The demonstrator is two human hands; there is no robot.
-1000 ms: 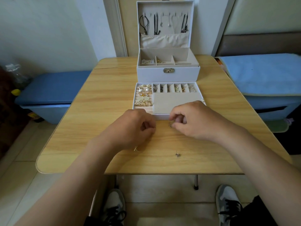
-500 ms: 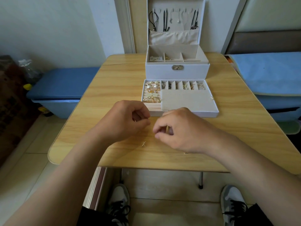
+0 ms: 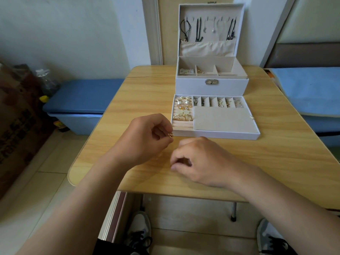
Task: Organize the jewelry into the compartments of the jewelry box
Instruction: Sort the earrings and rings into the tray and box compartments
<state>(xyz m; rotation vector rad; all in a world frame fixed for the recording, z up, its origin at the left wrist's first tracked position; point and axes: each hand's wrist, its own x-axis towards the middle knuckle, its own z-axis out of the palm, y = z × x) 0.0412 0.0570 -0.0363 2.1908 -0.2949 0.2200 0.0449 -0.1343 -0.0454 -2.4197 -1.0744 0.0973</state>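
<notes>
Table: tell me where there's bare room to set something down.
Free: the table left of the tray and box, and the right side from the tray to the table edge. Crowded: the near middle, under the left hand, which pinches a gold piece, and the right hand.

Left hand (image 3: 145, 138) pinching a small gold earring (image 3: 170, 135) beside the tray (image 3: 217, 134); right hand (image 3: 200, 162) curled over the table (image 3: 276, 144).

Wooden table (image 3: 143, 92) under jewelry box (image 3: 211, 87), tray (image 3: 217, 134)
</notes>
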